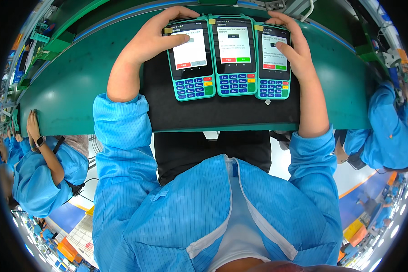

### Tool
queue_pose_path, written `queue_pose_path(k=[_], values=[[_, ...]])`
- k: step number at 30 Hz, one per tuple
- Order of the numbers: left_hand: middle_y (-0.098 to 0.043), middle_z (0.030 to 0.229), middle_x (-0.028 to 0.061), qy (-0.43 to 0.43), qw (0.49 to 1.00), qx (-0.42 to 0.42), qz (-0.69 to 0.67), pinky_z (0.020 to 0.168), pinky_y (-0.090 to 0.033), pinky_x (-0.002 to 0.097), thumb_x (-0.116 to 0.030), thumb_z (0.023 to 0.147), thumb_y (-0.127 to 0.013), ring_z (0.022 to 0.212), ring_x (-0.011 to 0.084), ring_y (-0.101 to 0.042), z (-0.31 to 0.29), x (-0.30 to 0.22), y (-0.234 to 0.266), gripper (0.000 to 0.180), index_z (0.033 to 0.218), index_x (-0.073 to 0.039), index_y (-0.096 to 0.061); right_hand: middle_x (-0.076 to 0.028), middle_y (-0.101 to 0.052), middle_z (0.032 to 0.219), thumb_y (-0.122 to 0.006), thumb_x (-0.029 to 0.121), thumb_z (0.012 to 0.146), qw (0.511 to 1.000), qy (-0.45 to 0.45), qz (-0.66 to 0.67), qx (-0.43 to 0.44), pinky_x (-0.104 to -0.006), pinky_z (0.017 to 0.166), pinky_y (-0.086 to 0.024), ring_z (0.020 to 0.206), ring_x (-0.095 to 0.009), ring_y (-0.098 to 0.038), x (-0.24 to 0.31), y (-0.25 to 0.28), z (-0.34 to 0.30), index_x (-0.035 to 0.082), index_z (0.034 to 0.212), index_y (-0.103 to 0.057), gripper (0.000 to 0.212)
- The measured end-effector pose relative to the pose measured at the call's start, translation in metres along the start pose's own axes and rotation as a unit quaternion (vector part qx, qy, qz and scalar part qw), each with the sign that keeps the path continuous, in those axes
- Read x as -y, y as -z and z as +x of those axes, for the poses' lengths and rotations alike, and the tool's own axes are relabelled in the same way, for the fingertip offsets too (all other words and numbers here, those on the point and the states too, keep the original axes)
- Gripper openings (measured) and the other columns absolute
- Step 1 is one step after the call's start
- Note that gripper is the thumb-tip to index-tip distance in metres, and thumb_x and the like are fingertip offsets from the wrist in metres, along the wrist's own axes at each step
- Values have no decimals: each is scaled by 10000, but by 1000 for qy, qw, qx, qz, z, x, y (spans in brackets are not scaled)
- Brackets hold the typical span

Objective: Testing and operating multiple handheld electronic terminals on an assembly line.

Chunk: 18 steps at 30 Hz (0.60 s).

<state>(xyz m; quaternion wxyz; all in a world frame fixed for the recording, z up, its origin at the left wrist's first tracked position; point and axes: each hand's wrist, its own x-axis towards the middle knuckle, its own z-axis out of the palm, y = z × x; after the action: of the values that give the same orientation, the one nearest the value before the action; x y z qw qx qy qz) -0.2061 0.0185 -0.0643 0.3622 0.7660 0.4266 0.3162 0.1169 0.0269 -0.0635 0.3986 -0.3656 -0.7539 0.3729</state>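
Note:
Three teal card payment terminals lie side by side on a black mat (231, 113), screens lit and number keys toward me. My left hand (155, 37) is closed around the upper part of the left terminal (192, 61), its thumb on the screen and its fingers over the top edge. On the other side, my right hand (297, 50) grips the right terminal (273, 85) by its top and right side, thumb over the screen. The middle terminal (235, 84) sits between them, touched by neither hand. Each has a small yellow tag at its upper left corner.
A small white scrap (267, 102) lies below the right terminal. The green worktable (86, 68) extends to both sides, with green metal fixtures (61, 41) along its far edge. A co-worker in blue (45, 181) sits at the left, another (381, 131) at the right.

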Motion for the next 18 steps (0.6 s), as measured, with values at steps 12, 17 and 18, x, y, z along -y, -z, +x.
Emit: queue_pose_path(k=[12,17,18], values=[[-546,1163,100,-2,999,16,-28,888,-465,284,-168,749,-596,1061,194,-538,4,-2,0,478,1201,-35,-517,-150,-447,1284,-765,320,661,937,50,-346,-14,-422,992,-364,1195,-342,-412,38,-20,-8,128,1273,-471,706],[-546,1165,105,10,1000,12,-25,887,-467,284,-163,752,-590,1068,200,-540,2,-4,-2,472,1202,-41,-518,-147,-456,1270,-761,292,667,926,68,-372,-4,-416,988,-371,1208,-333,-404,37,-16,-9,123,1277,-468,698],[-546,1165,105,9,1000,12,-25,887,-467,284,-163,752,-590,1068,200,-540,1,-5,-1,472,1202,-41,-518,-142,-461,1264,-753,268,672,957,49,-285,5,-407,982,-378,1196,-327,-419,34,-8,-8,124,1283,-464,691]])
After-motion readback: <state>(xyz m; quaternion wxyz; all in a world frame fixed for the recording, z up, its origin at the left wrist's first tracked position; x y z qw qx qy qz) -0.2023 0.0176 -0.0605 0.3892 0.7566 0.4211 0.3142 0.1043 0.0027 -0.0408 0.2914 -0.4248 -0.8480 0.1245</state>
